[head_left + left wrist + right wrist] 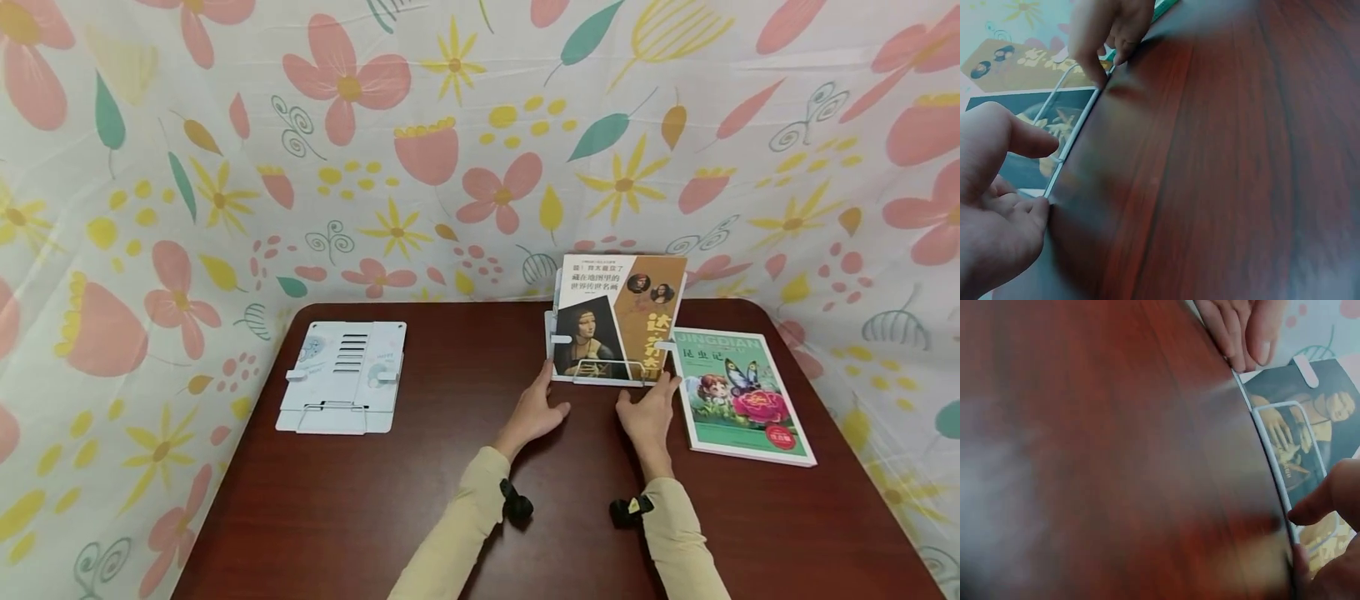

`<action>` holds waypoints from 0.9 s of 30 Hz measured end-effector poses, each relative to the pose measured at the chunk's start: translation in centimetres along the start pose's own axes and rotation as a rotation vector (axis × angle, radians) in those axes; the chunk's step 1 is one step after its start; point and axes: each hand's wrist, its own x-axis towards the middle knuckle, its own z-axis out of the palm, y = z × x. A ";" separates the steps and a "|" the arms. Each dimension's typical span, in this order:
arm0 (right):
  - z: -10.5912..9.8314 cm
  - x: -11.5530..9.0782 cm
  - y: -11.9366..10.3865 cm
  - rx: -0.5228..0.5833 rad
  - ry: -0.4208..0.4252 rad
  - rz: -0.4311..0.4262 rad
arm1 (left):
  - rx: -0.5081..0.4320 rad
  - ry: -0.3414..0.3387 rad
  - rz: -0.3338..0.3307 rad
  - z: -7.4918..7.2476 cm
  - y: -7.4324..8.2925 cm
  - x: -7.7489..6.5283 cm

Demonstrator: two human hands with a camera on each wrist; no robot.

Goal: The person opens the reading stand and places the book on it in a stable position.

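A white book stand (pixel 557 374) at the back right holds a white, brown and black art book (pixel 592 287) tilted back, with a portrait on its cover. A wire holder (pixel 608 362) crosses the book's lower edge. My left hand (pixel 532 413) touches the stand's lower left corner with its fingertips, thumb spread in front. At the lower right corner my right hand (pixel 649 413) has its fingers against the stand, thumb apart from them. From the right wrist view, the right thumb (pixel 1319 503) overlaps the bottom edge beside the wire.
A second white book stand (pixel 341 379), bearing no book, is at the left of the brown table (pixel 420 500). Right of the held stand lies a green insect book (pixel 738 396), cover up. A flower-patterned curtain (pixel 480 150) hangs behind and along the sides.
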 end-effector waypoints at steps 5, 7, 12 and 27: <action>1.0 -2.5 -1.3 -0.035 -0.067 -0.069 | -0.042 -0.061 0.031 -2.9 -1.6 -2.1; 1.7 -3.7 -2.2 -0.087 -0.130 -0.127 | -0.070 -0.084 0.039 -4.6 -2.3 -3.3; 4.9 -6.9 -4.8 -0.175 -0.295 -0.255 | -0.105 -0.037 0.032 -8.8 -4.3 -6.8; 15.8 -12.2 -12.0 -0.058 -0.722 -0.557 | -0.072 0.803 -0.152 -22.1 -10.0 -14.8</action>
